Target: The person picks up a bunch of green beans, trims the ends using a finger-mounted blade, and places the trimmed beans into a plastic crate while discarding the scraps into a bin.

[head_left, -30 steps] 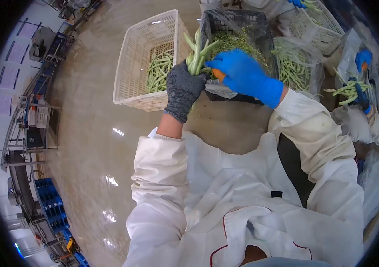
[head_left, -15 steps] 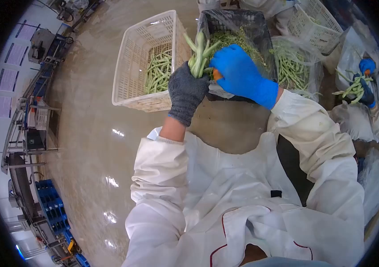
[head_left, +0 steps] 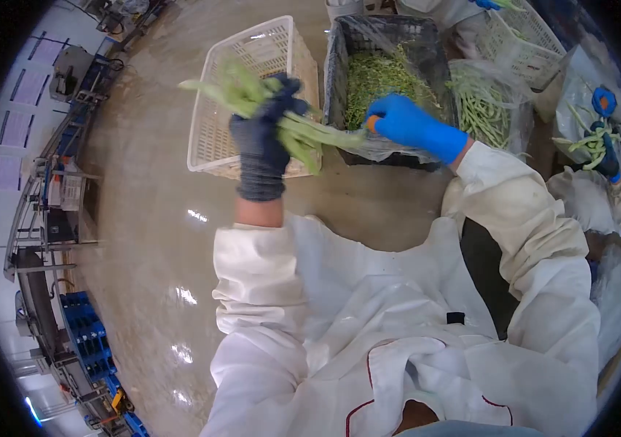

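Observation:
A loose bunch of green beans [head_left: 299, 135] is gripped in my left hand [head_left: 261, 142], which wears a dark grey knitted glove. The bunch lies sideways over the white crate's near right corner, blurred by motion. My right hand [head_left: 416, 127], in a blue glove, is closed over the near edge of the black crate [head_left: 336, 87]. A small orange thing [head_left: 373, 124] shows at its fingertips, too little visible to name. Green trimmings [head_left: 379, 80] lie in the black crate, which has a clear plastic liner. The white crate [head_left: 205, 124] stands to its left.
Right of the black crate is a clear bag of green beans [head_left: 481, 116]. Another white crate [head_left: 518, 44] stands behind it. At the right, a co-worker's gloved hands hold beans [head_left: 591, 142]. Machinery and blue crates [head_left: 84, 328] line the left wall beside the wet floor [head_left: 150, 218].
My left hand has swung left with the beans, tipping them from upright to sideways. My right hand has parted from the bunch and moved slightly right and down.

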Tool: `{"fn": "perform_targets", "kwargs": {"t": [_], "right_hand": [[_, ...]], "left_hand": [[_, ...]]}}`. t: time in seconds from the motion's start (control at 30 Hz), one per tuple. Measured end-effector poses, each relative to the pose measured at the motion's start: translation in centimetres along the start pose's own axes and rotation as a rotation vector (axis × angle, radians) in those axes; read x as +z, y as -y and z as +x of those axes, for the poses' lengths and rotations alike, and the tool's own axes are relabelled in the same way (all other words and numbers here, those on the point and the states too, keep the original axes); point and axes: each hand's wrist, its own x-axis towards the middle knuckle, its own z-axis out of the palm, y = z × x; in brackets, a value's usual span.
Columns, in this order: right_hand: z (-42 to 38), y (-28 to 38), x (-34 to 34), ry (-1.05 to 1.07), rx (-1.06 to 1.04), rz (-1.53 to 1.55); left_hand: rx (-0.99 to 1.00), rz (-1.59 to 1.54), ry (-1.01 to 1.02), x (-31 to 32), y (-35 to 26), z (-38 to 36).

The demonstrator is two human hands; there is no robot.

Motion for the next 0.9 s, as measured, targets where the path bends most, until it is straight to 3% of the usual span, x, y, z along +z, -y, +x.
{"fn": "perform_targets", "kwargs": {"t": [0.1, 0.2, 0.27, 0.3, 0.37, 0.47, 0.57, 0.67, 0.77, 0.9], "right_hand": [[-0.4, -2.3, -0.9, -0.025, 0.023, -0.268], [-0.2, -5.0, -1.1, -0.286, -0.101, -0.398], [0.2, -5.4, -1.7, -0.557, -0.194, -0.535], [0.4, -5.2, -2.1, -0.567, -0.183, -0.570], [0.7, -4.7, -3.0, -0.583, -0.155, -0.639], [1.3, -2.9, -3.9, -0.405, -0.145, -0.648], [1.1, 0.1, -2.7, -0.303, -0.313, -0.174], [0.9, 2.3, -1.2, -0.159, -0.392, 0.053], [1.2, 3.3, 0.7, 0.039, -0.245, 0.448], [-0.3, 3.9, 1.5, 0.110, -0.157, 0.325]], "left_hand": [[0.073, -0.183, -0.068, -3.7, -2.6, 1.8], [0.282, 0.121, -0.437, -10.2, -2.3, 5.0], [0.263, 0.067, -0.619, -11.5, -1.9, 5.6], [0.248, 0.039, -0.708, -11.2, -2.0, 5.6], [0.121, -0.082, -0.555, -10.7, -1.8, 5.2], [-0.005, -0.194, -0.323, -9.1, -0.9, 4.8], [-0.124, -0.253, -0.129, -6.0, -0.2, 3.8], [-0.112, -0.266, -0.012, -3.8, 0.3, 2.4], [-0.169, -0.274, -0.029, -2.9, 0.9, 2.5], [-0.206, -0.364, -0.041, -2.5, 1.8, 2.6]]}}
